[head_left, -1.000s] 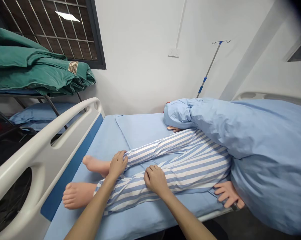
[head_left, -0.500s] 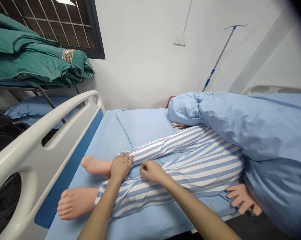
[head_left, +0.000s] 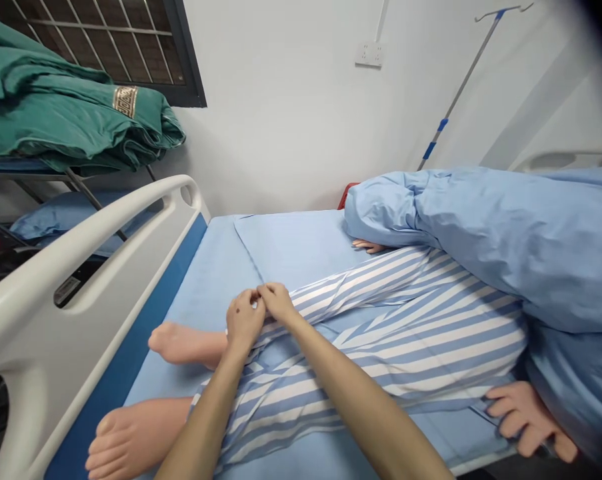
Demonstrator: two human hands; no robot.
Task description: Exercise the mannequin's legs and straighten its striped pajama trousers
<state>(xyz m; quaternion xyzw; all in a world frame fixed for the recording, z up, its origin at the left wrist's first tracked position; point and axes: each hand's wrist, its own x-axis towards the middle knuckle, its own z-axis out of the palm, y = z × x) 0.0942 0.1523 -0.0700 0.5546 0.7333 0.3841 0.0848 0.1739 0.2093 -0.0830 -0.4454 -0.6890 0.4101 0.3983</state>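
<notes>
A manikin in blue-and-white striped trousers (head_left: 431, 333) lies on the bed, its bare far foot (head_left: 188, 343) and near foot (head_left: 135, 433) at the left. My left hand (head_left: 245, 320) is closed over the far trouser leg just above the ankle, fingers curled into the cloth. Right beside it, my right hand (head_left: 278, 303) pinches the far side of the same trouser leg. The fingertips of both hands nearly meet, and the cloth between them is mostly hidden.
A blue quilt (head_left: 481, 220) covers the manikin's upper body, with one manikin hand (head_left: 533, 417) at the near edge. The white footboard (head_left: 95, 267) stands at the left. An IV pole (head_left: 461, 90) rises behind. Green folded cloth (head_left: 81, 120) lies on a rack.
My right hand has moved left and away from me, from between the legs to the far trouser leg. My left hand has shifted slightly farther away, its fingers now curled. The view has tilted a little.
</notes>
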